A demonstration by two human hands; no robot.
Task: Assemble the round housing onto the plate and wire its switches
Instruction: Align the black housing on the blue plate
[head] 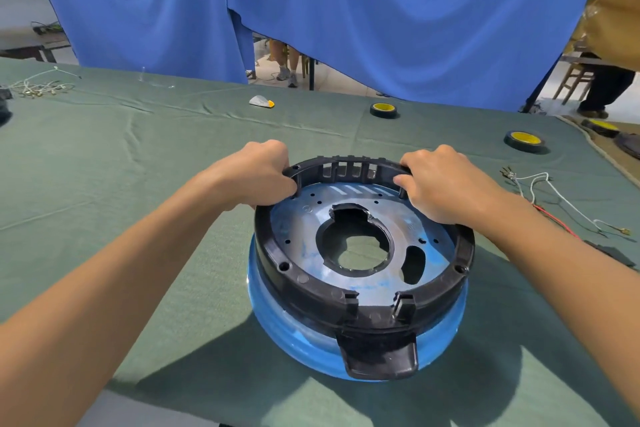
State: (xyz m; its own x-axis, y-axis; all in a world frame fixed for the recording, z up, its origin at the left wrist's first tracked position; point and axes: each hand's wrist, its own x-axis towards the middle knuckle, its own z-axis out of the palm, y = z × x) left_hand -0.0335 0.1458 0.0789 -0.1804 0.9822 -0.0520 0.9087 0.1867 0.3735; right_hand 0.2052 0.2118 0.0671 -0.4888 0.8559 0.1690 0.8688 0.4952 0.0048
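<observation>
Black housing [311, 284] rests over the blue-filmed plate [398, 218] at centre frame, on the green surface [138, 149]. The left hand [258, 173] and right hand [440, 184] each grip the far rim, fingers curled over it. Press down evenly on both sides. Line up the rim's screw holes with the plate holes before seating. Wires [554, 198] lie at right of frame, not yet fitted.

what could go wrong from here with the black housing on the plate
1. The left hand and right hand grip only the far rim of the black round housing, so its near tab side may seat crooked on the plate.
2. Thumbs curled inside the rim could get pinched.
</observation>
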